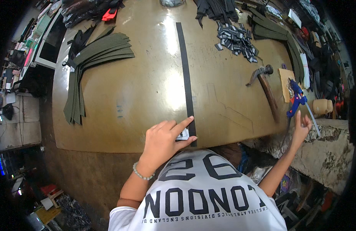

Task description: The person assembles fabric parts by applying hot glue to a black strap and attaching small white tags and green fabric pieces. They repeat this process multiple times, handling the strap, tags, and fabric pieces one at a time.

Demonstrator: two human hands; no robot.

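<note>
Clock set on the table (139, 96), 12 = far edge. Black strip (185, 73) is lying near the middle, running from 12 down to 6, its near end reaching the near edge. Left hand (162, 140) is working at 6: index and thumb are standing spread apart, both tips resting on the strip's near end. A small white piece (183, 134) is showing between them, mostly hidden; can't tell if it's being gripped. Bead bracelet (141, 173) is sitting on that wrist.

Right hand (302, 127) is hanging at 4, index extending, other fingers half curling, not pinching anything. Blue glue gun (297, 100) is lying just beyond it, pale stick jutting toward 5; can't tell about contact. Brown card (285, 82) is lying partly under the gun.

Hammer (264, 84) is lying at 3, head pointing away. Small dark-and-grey pieces (235, 40) are sitting heaped at 2. Olive strips (103, 54) are lying fanned at 10. Black straps (218, 11) are bunching at 1.
</note>
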